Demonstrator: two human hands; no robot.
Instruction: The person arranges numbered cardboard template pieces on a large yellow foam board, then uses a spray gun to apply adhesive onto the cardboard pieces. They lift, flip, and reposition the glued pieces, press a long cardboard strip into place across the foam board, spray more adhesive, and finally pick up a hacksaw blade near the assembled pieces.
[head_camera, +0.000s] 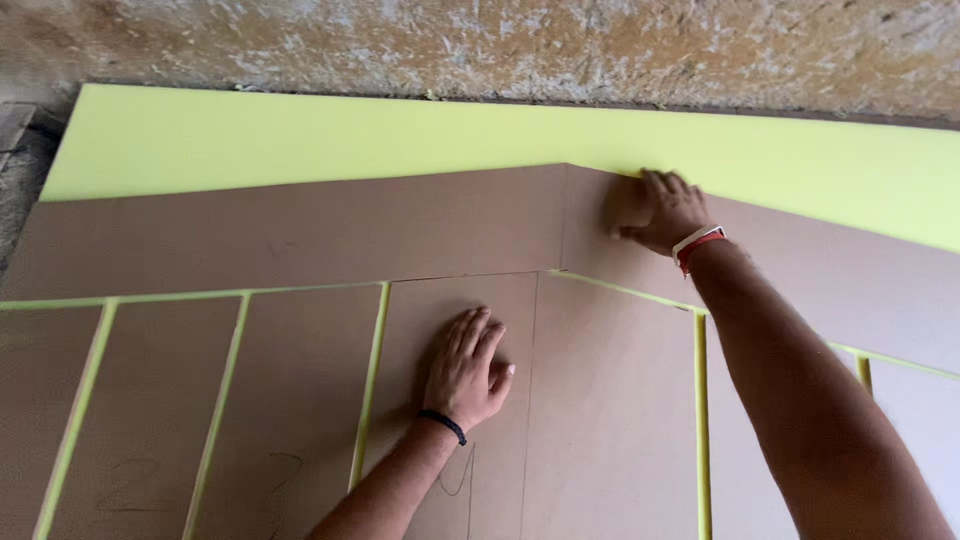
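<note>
A large yellow-green foam sheet lies flat with several brown cardboard pieces on it. My left hand, with a dark band on the wrist, presses flat with fingers apart on one upright cardboard panel. My right hand, wearing a red and white wristband, reaches forward and rests its fingers at the far edge of a long cardboard strip, where that strip meets a second angled strip. Neither hand grips anything.
Narrow gaps of foam show between the cardboard panels. Pencil marks are on some panels. A rough, mottled wall runs behind the foam's far edge. A dark ledge shows at the far left.
</note>
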